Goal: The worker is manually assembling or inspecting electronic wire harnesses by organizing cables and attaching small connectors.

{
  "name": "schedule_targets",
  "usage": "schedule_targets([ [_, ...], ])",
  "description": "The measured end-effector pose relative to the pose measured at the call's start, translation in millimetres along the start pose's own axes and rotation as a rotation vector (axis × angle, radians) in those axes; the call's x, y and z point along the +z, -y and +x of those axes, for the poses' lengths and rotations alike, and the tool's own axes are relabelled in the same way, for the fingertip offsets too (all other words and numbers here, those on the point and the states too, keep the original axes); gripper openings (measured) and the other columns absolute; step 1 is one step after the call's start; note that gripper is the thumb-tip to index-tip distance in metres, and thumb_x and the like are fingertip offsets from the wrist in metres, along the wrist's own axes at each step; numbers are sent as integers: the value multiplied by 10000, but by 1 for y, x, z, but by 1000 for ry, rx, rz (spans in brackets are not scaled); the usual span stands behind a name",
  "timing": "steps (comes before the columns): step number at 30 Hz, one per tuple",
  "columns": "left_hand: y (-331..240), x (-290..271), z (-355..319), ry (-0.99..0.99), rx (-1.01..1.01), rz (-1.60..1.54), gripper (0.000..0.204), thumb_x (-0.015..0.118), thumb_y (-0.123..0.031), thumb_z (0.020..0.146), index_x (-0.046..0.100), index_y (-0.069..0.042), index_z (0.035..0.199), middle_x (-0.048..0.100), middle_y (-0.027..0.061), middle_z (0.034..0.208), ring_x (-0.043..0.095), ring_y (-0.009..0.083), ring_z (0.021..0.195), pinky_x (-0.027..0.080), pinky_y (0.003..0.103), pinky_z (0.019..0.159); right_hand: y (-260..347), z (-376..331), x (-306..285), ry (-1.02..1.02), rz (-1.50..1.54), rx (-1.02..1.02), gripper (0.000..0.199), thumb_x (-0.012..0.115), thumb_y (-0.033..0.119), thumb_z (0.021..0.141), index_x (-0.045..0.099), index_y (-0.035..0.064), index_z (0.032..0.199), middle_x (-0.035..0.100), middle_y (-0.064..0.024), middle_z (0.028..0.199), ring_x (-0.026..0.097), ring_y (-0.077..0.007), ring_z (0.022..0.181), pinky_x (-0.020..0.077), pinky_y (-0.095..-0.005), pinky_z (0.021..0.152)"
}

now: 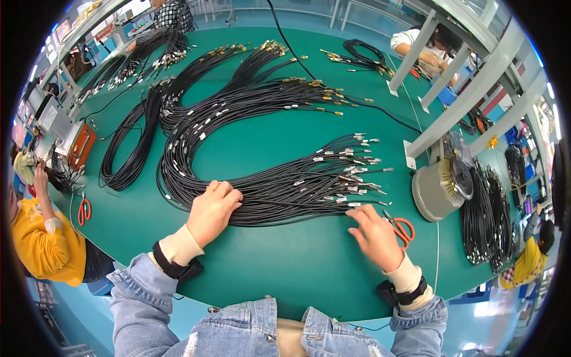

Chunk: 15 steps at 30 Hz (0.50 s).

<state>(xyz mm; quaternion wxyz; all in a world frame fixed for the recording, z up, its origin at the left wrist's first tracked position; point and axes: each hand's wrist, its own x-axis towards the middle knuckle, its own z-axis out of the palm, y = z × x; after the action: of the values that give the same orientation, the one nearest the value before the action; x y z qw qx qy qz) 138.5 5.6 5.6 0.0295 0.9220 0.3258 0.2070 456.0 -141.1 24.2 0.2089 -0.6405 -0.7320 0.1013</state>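
A large bundle of thin black cables [262,189] with metal ends and white labels curves across the green table in front of me. My left hand [213,209] is closed, its fingers curled onto the cables at the near edge of the bundle. Close to the silvery cable ends [342,198] on the right is my right hand [376,237], thumb and fingers apart. Its fingertips reach the nearest cable ends; I see nothing held in it. Just right of that hand lies a pair of red-handled scissors [402,229], partly hidden behind it.
A grey machine with a round brush [441,187] stands at the right beside metal posts [455,98]. More cable coils [132,146] lie at the left and back. Other red-handled scissors [84,209] rest near a person in yellow [47,241]. Further people sit around the table.
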Motion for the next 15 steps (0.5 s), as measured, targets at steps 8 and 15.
schedule_targets([
  [8,7,7,8,-98,-29,118,115,629,-79,777,524,-55,818,514,68,786,529,249,755,472,334,590,-17,33,10,70,-261,-79,161,663,74,750,596,49,894,549,-92,866,587,-310,666,475,-392,578],
  [15,3,7,5,-138,1,3,104,620,-59,790,517,-45,793,519,77,756,528,271,725,458,355,629,-13,58,10,44,-82,-126,140,659,106,761,590,50,868,550,-83,828,582,-292,628,462,-387,537],
])
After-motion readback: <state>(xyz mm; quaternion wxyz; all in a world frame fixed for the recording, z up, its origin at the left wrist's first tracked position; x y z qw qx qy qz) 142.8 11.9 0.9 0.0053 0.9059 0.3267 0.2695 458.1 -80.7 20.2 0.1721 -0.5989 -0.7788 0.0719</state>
